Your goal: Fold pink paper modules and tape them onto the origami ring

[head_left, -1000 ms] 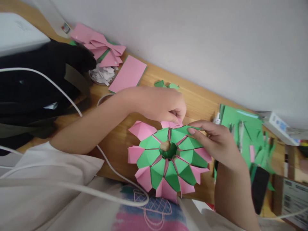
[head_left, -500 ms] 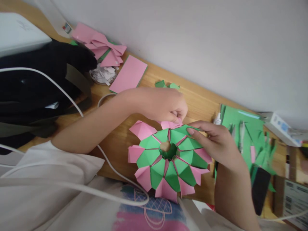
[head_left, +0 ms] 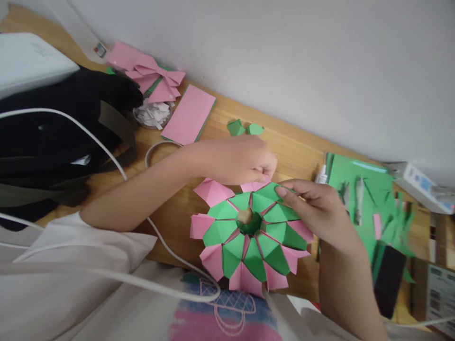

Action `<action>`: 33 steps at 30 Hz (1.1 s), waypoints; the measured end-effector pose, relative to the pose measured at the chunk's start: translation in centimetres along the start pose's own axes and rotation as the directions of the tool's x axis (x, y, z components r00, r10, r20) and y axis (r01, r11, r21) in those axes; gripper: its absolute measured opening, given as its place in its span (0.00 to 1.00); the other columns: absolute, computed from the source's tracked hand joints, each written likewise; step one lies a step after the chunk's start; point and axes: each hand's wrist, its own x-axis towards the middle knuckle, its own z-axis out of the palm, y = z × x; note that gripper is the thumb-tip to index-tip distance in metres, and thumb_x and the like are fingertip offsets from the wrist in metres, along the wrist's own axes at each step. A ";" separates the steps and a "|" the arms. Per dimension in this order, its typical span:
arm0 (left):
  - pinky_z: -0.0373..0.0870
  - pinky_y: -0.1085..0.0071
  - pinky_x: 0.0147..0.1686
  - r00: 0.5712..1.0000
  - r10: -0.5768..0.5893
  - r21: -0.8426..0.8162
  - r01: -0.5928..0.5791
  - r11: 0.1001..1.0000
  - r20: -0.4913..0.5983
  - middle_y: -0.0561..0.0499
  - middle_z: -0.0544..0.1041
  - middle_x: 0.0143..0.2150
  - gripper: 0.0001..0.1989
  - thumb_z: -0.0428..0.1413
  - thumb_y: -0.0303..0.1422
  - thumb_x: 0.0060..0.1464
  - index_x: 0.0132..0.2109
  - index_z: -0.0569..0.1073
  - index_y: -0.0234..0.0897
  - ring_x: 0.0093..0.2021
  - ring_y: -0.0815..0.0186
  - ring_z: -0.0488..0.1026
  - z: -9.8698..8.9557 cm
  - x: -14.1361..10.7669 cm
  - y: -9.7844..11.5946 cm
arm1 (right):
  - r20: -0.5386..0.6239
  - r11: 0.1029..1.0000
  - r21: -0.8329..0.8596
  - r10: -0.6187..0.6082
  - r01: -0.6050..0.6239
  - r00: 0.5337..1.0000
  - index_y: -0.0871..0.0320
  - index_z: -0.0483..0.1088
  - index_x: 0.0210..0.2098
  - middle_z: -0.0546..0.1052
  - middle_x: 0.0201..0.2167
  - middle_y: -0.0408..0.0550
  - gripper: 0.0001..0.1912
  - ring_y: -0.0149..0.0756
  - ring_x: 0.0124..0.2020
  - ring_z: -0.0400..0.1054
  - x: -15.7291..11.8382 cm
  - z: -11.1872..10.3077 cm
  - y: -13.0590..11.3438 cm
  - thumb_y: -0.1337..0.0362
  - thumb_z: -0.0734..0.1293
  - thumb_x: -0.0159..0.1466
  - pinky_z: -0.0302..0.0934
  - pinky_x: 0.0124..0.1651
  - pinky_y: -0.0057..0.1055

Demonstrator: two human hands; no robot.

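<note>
A ring-shaped folded-paper flower [head_left: 220,231], green inside with pink points round its rim and a hole in the middle, is held up above the desk near my shirt. My left hand [head_left: 245,158] reaches across its far side, fingers pinched on a pink point there. At the upper right of the ring, my right hand [head_left: 313,203] grips a green segment between thumb and fingers. Beyond my left hand lie two small green folded pieces [head_left: 236,127].
Pink paper sheets [head_left: 190,113], pink folded pieces [head_left: 156,76] and a dish of white scraps [head_left: 152,113] lie at the upper left, near a black bag [head_left: 53,142]. Green sheets [head_left: 366,175], a phone [head_left: 389,282] and a white box [head_left: 419,187] are at right. A white cable [head_left: 159,237] crosses my lap.
Both hands keep their grip on the paper flower, which has barely moved. The view has shifted slightly, so the desk things at left appear a little lower.
</note>
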 end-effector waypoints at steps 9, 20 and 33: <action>0.53 0.71 0.27 0.999 -0.012 0.027 0.013 1.000 -0.052 0.54 0.73 0.22 0.12 0.47 0.23 0.53 0.26 0.71 0.35 0.23 0.71 0.63 1.0 -0.2 0.3 | -0.049 0.998 0.045 0.041 -0.038 0.998 0.53 0.77 0.34 0.77 0.24 0.42 0.12 0.33 0.27 0.72 -0.2 0.4 0.0 0.55 0.65 0.63 0.63 0.24 0.25; 0.56 0.75 0.27 0.997 -0.071 -0.020 0.070 0.997 -0.043 0.54 0.76 0.25 0.11 0.48 0.22 0.50 0.29 0.75 0.33 0.23 0.73 0.66 1.0 -0.3 0.8 | -0.053 1.000 0.021 0.022 -0.021 0.998 0.57 0.76 0.32 0.79 0.27 0.43 0.12 0.31 0.28 0.71 -0.1 0.7 0.0 0.56 0.65 0.62 0.64 0.28 0.25; 0.61 0.76 0.27 0.989 -0.131 -0.195 0.143 0.970 0.074 0.53 0.80 0.30 0.15 0.51 0.30 0.56 0.51 0.72 0.34 0.24 0.72 0.72 0.7 -0.5 0.7 | 0.045 0.996 -0.088 0.019 -0.015 0.999 0.58 0.75 0.26 0.76 0.24 0.41 0.12 0.30 0.26 0.67 0.8 0.4 -0.8 0.55 0.68 0.58 0.59 0.28 0.26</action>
